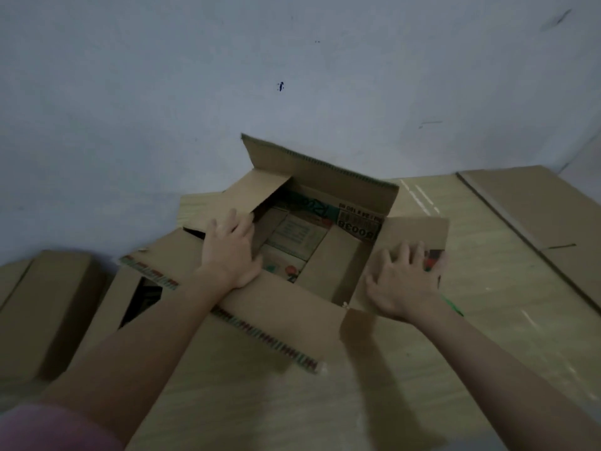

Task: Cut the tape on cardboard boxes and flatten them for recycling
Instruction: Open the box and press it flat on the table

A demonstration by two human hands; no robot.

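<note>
An opened brown cardboard box (328,187) lies on the floor with all its flaps spread outward. Printed panels show through its open middle. My left hand (229,252) presses flat on the left flap, fingers stretched toward the inner edge. My right hand (403,281) presses down on the right flap (419,229), fingers spread, partly over a small dark and red object that I cannot make out. The near flap (276,320) has a striped printed edge and lies flat toward me.
Flattened cardboard (533,209) lies at the right against the wall. Another closed brown box (45,307) sits at the left, with more cardboard beside it. A pale wall (292,76) stands directly behind the box. The floor (487,320) is light wood.
</note>
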